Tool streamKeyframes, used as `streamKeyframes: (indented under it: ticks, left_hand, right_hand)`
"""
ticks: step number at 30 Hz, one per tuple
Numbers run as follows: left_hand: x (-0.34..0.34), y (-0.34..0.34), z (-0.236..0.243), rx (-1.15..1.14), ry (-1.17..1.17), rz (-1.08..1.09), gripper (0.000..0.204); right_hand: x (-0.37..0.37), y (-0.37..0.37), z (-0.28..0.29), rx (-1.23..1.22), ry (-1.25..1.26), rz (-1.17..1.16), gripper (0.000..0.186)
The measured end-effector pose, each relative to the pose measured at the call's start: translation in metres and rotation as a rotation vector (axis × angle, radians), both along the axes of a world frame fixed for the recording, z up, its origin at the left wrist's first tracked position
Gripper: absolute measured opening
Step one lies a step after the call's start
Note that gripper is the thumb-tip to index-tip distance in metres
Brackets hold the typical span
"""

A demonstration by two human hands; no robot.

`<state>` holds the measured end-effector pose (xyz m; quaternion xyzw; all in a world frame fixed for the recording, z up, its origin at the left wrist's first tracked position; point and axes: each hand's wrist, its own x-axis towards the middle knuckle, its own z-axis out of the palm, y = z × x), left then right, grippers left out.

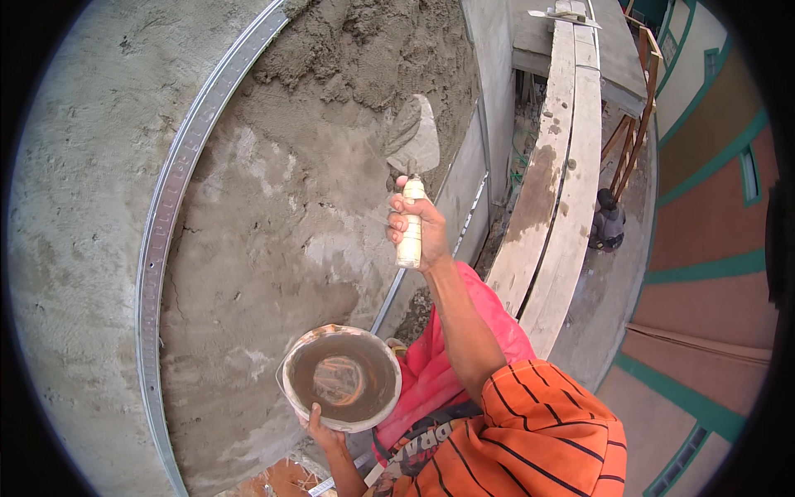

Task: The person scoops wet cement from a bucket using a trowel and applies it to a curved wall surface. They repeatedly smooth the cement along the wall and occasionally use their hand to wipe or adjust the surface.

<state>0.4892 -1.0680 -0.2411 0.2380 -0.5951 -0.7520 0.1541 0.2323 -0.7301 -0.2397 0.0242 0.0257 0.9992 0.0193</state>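
Observation:
My right hand (418, 228) is wrapped round the pale handle of a trowel (418, 141). Its blade points up against the wall, and some grey mortar shows along the blade's left side. Rough wet mortar (364, 50) covers the upper part of the wall around and above the blade. Lower down, my left hand (323, 429) grips the near rim of a round bucket (296, 398), with the thumb over the edge. Grey residue coats the bucket's inside, and its bottom shows through. The other fingers of that hand are partly hidden beneath the bucket.
A long metal straightedge (153, 257) runs up the wall on the left. Spattered scaffold planks (538, 190) stretch away at the right. Far below them, a person (608, 222) is near the wooden supports (638, 141). A painted building (704, 248) stands at the far right.

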Motion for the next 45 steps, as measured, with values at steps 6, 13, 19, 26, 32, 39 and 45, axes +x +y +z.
streamKeyframes:
  ticks: [6, 13, 19, 26, 32, 39, 45]
  left_hand:
    - [0.002, -0.002, -0.002, -0.005, 0.003, 0.000, 0.059]
    - [-0.001, -0.003, -0.002, 0.010, -0.058, 0.036, 0.058]
    - [0.006, -0.007, -0.006, 0.020, -0.031, 0.040, 0.063]
    - [0.006, -0.004, -0.006, -0.003, -0.026, 0.091, 0.061]
    - [0.008, -0.005, -0.008, 0.029, 0.005, 0.069, 0.060]
    - [0.011, -0.011, -0.011, 0.039, 0.015, 0.051, 0.063]
    - [0.012, -0.014, -0.014, 0.049, 0.027, 0.050, 0.064]
  right_hand:
    - [0.007, 0.073, 0.030, 1.035, -0.752, -1.056, 0.042]
    - [0.030, -0.032, -0.042, 2.003, -0.352, -0.380, 0.047]
    - [-0.042, -0.078, -0.105, 0.634, -0.635, -0.212, 0.029]
    - [-0.173, -0.034, -0.040, 0.094, -0.728, -0.097, 0.012]
    - [-0.165, -0.015, 0.037, 0.303, -0.609, -0.121, 0.012]
    - [-0.155, -0.011, 0.091, 0.453, -0.424, -0.223, 0.015]
    - [-0.134, -0.027, 0.111, 0.614, -0.346, -0.271, 0.030]
